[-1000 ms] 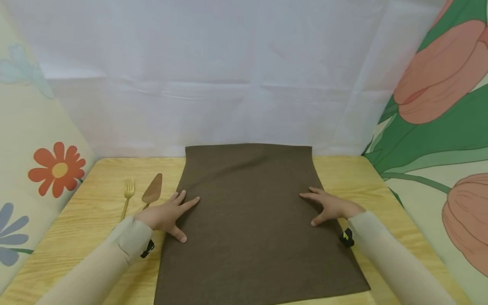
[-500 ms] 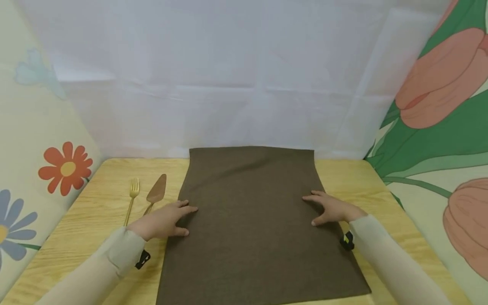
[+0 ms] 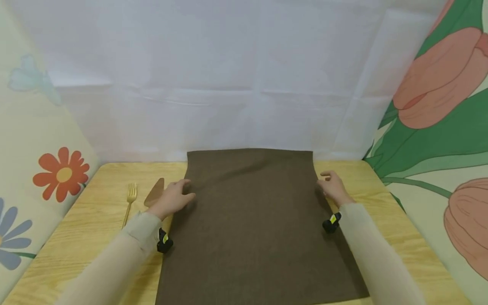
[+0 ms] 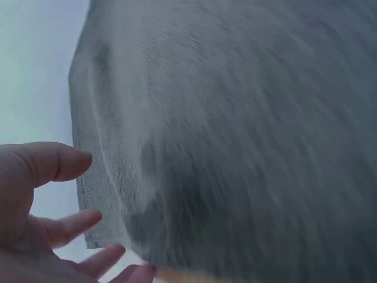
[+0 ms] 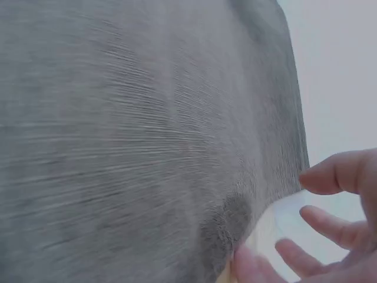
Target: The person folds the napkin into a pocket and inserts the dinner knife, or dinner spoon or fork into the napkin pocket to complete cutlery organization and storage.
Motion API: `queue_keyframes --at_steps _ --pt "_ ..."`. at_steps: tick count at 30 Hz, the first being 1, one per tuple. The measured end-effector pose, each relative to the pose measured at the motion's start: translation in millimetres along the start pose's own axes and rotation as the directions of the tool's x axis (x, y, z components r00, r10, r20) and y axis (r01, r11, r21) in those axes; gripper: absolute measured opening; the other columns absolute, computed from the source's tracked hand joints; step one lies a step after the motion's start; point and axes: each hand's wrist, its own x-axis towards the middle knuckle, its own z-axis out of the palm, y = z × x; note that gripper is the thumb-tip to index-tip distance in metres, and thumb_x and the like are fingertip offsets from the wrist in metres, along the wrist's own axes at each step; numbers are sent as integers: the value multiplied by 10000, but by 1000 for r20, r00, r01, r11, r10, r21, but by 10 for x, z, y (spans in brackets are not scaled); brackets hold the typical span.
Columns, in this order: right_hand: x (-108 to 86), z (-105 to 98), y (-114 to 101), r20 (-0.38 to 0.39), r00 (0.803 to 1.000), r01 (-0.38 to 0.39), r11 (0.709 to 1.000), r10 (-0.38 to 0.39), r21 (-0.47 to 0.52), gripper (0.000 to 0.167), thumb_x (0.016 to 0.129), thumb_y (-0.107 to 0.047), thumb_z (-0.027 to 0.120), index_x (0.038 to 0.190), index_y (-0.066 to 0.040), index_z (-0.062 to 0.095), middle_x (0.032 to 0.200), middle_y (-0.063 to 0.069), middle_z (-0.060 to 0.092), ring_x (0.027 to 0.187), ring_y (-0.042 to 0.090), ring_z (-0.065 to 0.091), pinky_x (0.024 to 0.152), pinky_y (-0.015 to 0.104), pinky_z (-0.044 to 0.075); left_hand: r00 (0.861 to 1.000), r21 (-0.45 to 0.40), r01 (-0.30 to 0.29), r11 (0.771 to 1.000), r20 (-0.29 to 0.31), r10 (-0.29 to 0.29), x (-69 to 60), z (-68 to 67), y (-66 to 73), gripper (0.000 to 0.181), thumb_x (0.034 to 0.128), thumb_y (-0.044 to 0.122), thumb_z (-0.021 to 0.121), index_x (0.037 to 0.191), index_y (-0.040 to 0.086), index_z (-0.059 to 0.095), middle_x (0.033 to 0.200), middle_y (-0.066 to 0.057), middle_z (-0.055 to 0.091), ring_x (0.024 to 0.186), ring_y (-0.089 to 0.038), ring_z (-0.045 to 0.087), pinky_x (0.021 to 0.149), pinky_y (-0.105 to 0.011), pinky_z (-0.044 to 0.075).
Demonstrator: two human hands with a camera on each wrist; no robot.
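A dark brown cloth (image 3: 248, 228) lies spread over the middle of the table, its far end rising against the white backdrop. My left hand (image 3: 173, 198) is above the cloth's left edge, fingers apart from the thumb and nothing between them. Over the right edge is my right hand (image 3: 334, 186), its fingers loosely bent and holding nothing. In the left wrist view the cloth (image 4: 235, 141) fills most of the picture, with the hand (image 4: 41, 218) beside its edge. The right wrist view has the hand (image 5: 341, 224) near the cloth's corner, thumb and fingers spread.
On the wooden table (image 3: 95, 203) to the left lie a gold fork (image 3: 131, 195) and a cake server (image 3: 154, 192), the latter partly hidden by my left hand. A white backdrop (image 3: 228, 84) stands behind the table. Flower-printed panels (image 3: 438, 84) flank both sides.
Both hands have moved from the cloth's middle edges away toward its far end. The left hand now covers part of the cake server. The cloth stays in place.
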Motion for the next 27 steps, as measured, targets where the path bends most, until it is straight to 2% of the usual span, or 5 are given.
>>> queue_keyframes --at_steps 5,10,16,21,27 --pt "96 -10 -72 55 992 -124 974 115 192 528 1005 -107 484 1470 103 351 1301 236 462 748 67 522 620 177 504 991 -302 137 943 38 -132 92 -19 25 733 1039 213 468 1577 -91 74 1583 -384 141 1445 -523 220 1122 -632 309" --pt "138 -44 -88 235 964 -204 918 128 339 314 1033 -111 452 1236 105 555 892 46 648 695 36 554 596 149 463 978 -623 208 754 105 -182 155 -35 29 777 1069 238 404 1595 11 -122 1628 -295 123 1447 -358 335 1123 -452 378" --pt "228 23 -84 253 957 -230 904 142 362 216 1044 -185 519 858 -87 565 633 -87 483 607 43 522 562 173 436 965 -799 247 548 148 -218 244 -12 6 641 1088 276 418 1586 -4 128 1365 -81 398 849 -22 472 698 -160 441" --pt "307 87 -135 103 989 -127 960 104 248 241 1031 -144 489 1153 45 574 807 -31 522 700 86 510 648 234 476 973 -755 189 628 60 -221 290 0 -28 610 1087 300 459 1570 -22 272 1504 -174 401 1051 -68 495 831 -190 468" --pt "366 93 -228 -126 991 -23 986 44 165 115 867 -5 517 755 -17 540 750 9 503 742 165 487 655 272 450 981 -681 135 719 -12 -195 347 -48 -30 330 1064 208 469 1298 -22 498 1220 -75 467 962 -114 466 793 -221 456"
